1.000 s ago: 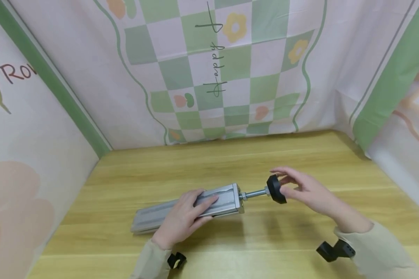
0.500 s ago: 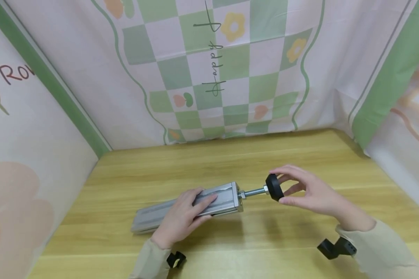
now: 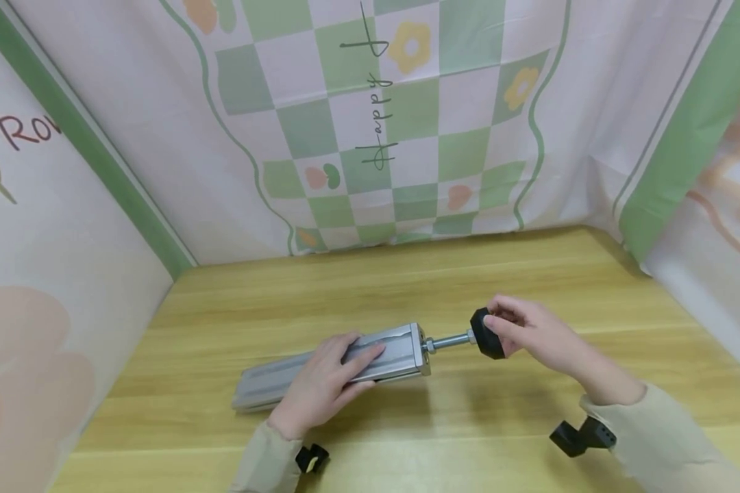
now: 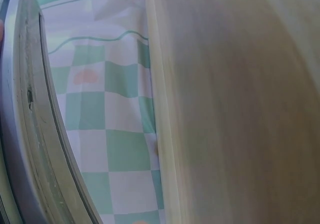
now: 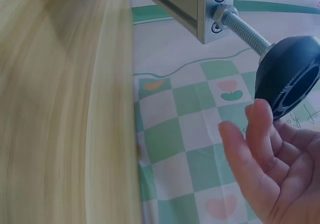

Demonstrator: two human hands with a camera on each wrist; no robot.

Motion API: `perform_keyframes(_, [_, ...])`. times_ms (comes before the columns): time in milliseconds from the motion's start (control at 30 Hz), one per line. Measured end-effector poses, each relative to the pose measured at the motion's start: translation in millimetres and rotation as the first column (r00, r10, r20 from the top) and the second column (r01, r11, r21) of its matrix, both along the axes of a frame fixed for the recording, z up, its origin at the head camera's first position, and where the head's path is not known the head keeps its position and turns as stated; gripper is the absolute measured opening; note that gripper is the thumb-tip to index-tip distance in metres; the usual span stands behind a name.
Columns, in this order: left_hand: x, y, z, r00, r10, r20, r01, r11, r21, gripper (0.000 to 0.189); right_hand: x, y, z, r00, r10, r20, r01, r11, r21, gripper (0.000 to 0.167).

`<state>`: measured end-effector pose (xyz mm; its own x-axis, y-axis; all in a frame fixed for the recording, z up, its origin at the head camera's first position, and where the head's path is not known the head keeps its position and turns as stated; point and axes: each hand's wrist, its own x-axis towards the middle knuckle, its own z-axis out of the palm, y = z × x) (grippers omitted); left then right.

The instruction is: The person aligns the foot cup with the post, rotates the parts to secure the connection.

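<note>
One bar (image 3: pixel 401 349), long axis crosswise; foot (image 3: pixel 484 341) rightward

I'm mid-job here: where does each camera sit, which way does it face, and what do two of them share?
Head: worn on the head, facing forward and down at the wooden table and metal profile; shows left hand, right hand and both sleeves.
Left wrist: looks past the metal profile and table edge to the checkered curtain; just what seems a sliver of skin shows.
Right wrist: looks at the black foot, threaded rod and profile's end; part of the right hand shows.
Shared: head and right wrist both show black foot, rod and right hand.
</note>
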<state>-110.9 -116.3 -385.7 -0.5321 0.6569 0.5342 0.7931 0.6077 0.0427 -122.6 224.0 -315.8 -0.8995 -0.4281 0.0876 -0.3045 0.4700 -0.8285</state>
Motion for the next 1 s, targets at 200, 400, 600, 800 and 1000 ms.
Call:
perform_keyframes(200, [-0.1,0.1,0.1,1.000,0.006,0.030,-0.006,1.000,0.003,0.052,-1.6,2,-2.7,0.997,0.042,-0.064,-0.044,0.998,-0.036,0.026])
perform_keyframes(400, [-0.4,-0.9,1.2,0.999,-0.002,0.034,0.001,1.000,0.018,0.051,0.0,9,-6.8,0.914,0.173,-0.367,-0.194,0.981,-0.022,0.066])
perform_keyframes(600, [-1.0,-0.7,0.6,1.000,-0.003,0.024,0.002,1.000,0.018,0.050,-2.8,14,-6.7,0.846,0.265,-0.463,-0.307,0.952,-0.015,0.076])
perform_keyframes(800, [-1.0,-0.1,0.3,1.000,0.002,0.028,-0.003,1.000,0.011,0.051,-3.5,17,-5.4,0.833,0.287,-0.474,-0.326,0.946,0.002,0.070])
perform_keyframes(1000, [0.4,0.7,2.8,0.999,0.004,0.031,-0.004,1.000,0.002,0.051,-2.6,17,-5.7,0.862,0.247,-0.442,-0.289,0.957,-0.029,0.064])
